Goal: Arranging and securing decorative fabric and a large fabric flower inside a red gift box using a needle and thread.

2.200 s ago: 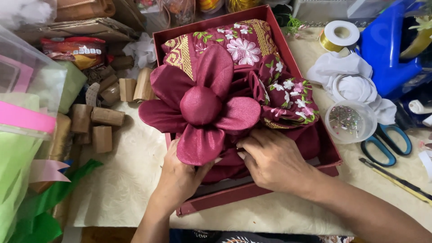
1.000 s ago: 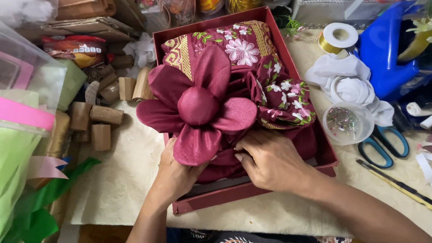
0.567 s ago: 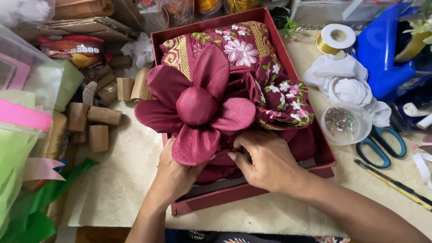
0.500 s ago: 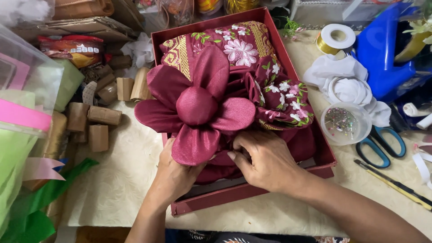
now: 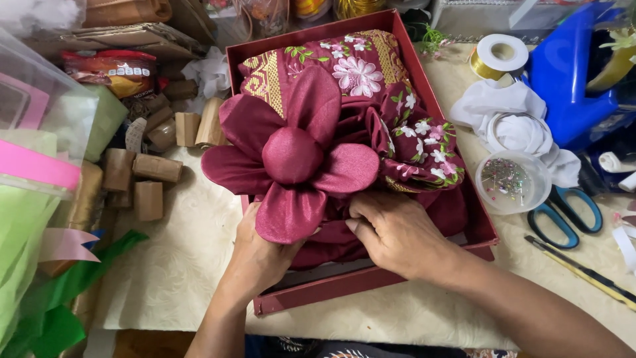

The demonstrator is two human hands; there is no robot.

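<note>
Cluttered craft table (image 5: 179, 265) w/ a cream cloth carries a dark red box (image 5: 371, 285), and inside it lies maroon fabric (image 5: 371, 73) w/ gold borders and pink and white embroidered flowers. On top sits a big fabric flower (image 5: 291, 159) folded from the same satin, its petals spreading over the left box wall. Left hand (image 5: 255, 258) is cupped under the lowest petal and grips the flower base from below; right hand (image 5: 397, 235) lies flat w/ bent fingers on the folded cloth just beside the flower, pressing it, not closed on anything. To do this well, I think the left should keep the base steady while the right smooths and tucks the folds low, so the petals do not crease. Near the right are a round clear container of pins (image 5: 513, 180), blue scissors (image 5: 566, 215), white cloth (image 5: 517, 129) and a gold ribbon roll (image 5: 498, 56); cardboard tubes (image 5: 149, 179) lie at left.
</note>
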